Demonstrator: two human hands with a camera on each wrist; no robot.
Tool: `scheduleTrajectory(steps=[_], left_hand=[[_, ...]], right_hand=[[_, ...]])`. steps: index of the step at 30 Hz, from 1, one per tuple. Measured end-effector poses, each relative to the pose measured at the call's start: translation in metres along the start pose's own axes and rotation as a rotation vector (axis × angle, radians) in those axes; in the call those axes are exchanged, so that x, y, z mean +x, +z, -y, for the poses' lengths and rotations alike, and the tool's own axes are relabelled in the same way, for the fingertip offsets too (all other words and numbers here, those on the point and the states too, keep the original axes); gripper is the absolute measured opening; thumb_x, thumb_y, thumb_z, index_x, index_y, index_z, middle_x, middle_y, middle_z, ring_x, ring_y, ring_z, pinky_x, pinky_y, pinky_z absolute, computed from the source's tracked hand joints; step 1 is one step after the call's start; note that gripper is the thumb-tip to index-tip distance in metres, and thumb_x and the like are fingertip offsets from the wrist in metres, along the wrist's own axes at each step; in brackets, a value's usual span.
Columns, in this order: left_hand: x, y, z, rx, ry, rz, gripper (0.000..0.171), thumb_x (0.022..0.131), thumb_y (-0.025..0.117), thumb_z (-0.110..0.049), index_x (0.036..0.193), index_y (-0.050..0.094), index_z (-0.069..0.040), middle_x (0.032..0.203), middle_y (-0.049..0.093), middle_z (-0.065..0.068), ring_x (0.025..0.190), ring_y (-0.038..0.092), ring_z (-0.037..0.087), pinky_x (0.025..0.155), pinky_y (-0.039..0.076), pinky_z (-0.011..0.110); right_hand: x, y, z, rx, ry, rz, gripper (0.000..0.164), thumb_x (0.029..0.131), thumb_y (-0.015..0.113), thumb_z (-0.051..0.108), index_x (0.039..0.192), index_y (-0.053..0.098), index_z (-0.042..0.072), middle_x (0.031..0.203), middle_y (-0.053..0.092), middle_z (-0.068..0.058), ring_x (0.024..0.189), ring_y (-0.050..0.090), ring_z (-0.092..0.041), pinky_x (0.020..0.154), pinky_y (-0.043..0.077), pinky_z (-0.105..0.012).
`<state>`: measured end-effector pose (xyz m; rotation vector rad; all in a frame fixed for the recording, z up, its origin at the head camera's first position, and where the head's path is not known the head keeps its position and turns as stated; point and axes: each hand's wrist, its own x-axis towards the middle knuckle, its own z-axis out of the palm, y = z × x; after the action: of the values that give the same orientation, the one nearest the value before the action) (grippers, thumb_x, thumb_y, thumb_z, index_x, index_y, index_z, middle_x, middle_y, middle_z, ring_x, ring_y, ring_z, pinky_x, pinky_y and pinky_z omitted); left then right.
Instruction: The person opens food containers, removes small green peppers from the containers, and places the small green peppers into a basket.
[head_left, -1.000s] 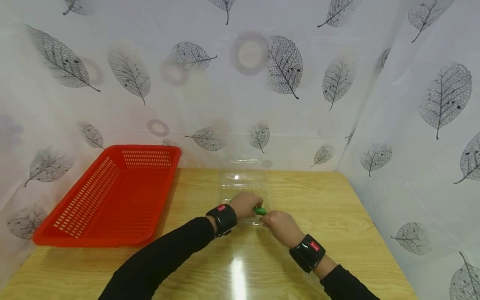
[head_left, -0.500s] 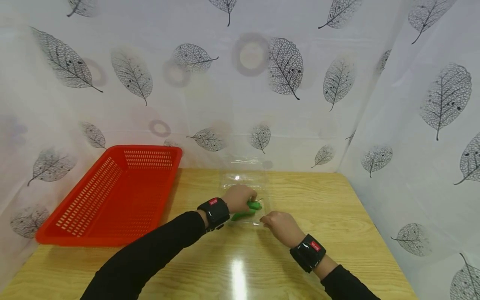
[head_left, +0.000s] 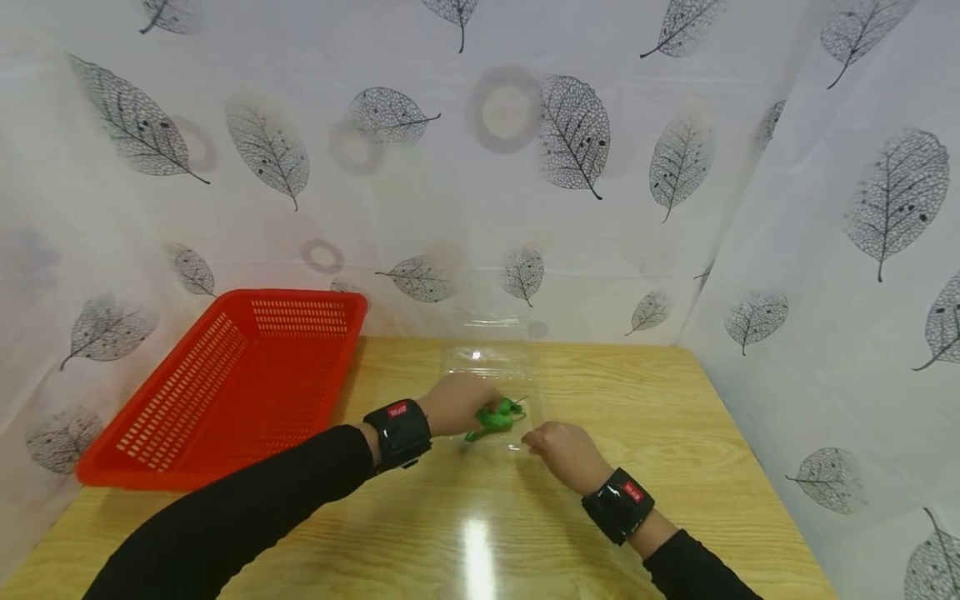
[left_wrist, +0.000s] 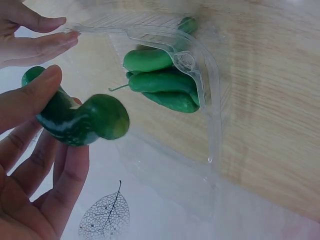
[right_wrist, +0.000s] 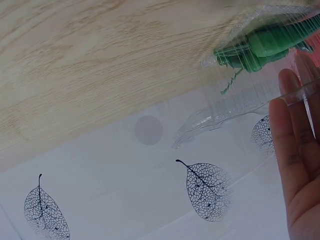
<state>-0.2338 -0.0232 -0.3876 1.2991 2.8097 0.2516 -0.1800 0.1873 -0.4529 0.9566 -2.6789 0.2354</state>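
My left hand holds a curved dark green pepper between thumb and fingertips, just over a clear plastic clamshell box. Several green peppers lie inside that box, partly stacked against its wall. At the box's near right corner, my right hand pinches the rim between thumb and fingers. The right wrist view has the right hand's fingers along the clear rim, with green peppers behind the ribbed wall. The box's lid stands open at the back.
A red plastic basket with slotted walls stands on the left of the wooden table. White sheeting printed with leaves hangs behind the table and along its sides.
My left hand has moved left across the box, and the peppers beneath have come into sight. My right hand has stayed at the box's corner.
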Motion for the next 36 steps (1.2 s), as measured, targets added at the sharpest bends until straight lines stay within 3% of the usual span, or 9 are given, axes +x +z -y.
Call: scheduleTrajectory(steps=[7,15,19,27,32,36], left_hand=[[-0.024,-0.02,0.006,-0.04,-0.005,-0.004,0.02,0.069,0.078,-0.013,0.084,0.065,-0.015,0.085,0.066,-0.004,0.077,0.06,0.012,0.069,0.048,0.029],[-0.049,-0.056,0.025,-0.188,-0.138,-0.011,0.016,0.075,0.075,-0.01,0.085,0.064,-0.017,0.086,0.069,-0.001,0.075,0.058,0.012,0.065,0.046,0.025],[-0.062,-0.07,0.037,-0.173,-0.198,-0.029,0.015,0.077,0.075,-0.015,0.088,0.066,-0.018,0.088,0.07,-0.001,0.072,0.057,0.01,0.062,0.045,0.024],[-0.081,-0.091,0.081,-0.105,-0.338,-0.147,0.019,0.076,0.077,-0.017,0.091,0.067,-0.014,0.086,0.07,0.002,0.074,0.06,0.015,0.063,0.048,0.03],[-0.096,-0.099,0.109,-0.175,-0.467,-0.173,0.019,0.079,0.074,-0.017,0.094,0.066,-0.011,0.084,0.065,0.005,0.06,0.053,0.017,0.05,0.042,0.028],[-0.107,-0.099,0.129,-0.186,-0.511,-0.191,0.022,0.079,0.073,-0.02,0.097,0.067,-0.008,0.085,0.065,0.007,0.061,0.053,0.019,0.054,0.042,0.029]], right_hand=[[-0.001,0.001,0.0,0.013,-0.022,-0.004,0.016,0.073,0.075,0.006,0.088,0.072,0.01,0.078,0.072,0.001,0.07,0.067,-0.011,0.06,0.051,-0.021],[-0.001,-0.001,0.001,0.007,-0.024,-0.013,0.016,0.073,0.076,0.006,0.088,0.072,0.011,0.078,0.072,0.001,0.071,0.067,-0.01,0.061,0.052,-0.02],[-0.002,0.0,0.001,-0.004,-0.024,-0.016,0.016,0.073,0.076,0.007,0.088,0.072,0.012,0.078,0.072,0.002,0.071,0.067,-0.01,0.061,0.052,-0.02],[-0.001,-0.001,0.0,-0.015,-0.025,-0.012,0.016,0.073,0.076,0.006,0.088,0.072,0.012,0.078,0.072,0.002,0.071,0.067,-0.01,0.06,0.052,-0.021],[0.001,-0.001,0.0,-0.017,-0.025,-0.003,0.015,0.074,0.075,0.007,0.088,0.072,0.012,0.078,0.072,0.002,0.071,0.067,-0.009,0.061,0.051,-0.021],[0.001,-0.001,0.0,-0.017,-0.027,-0.001,0.015,0.074,0.075,0.007,0.088,0.072,0.012,0.078,0.072,0.002,0.07,0.067,-0.009,0.06,0.051,-0.02]])
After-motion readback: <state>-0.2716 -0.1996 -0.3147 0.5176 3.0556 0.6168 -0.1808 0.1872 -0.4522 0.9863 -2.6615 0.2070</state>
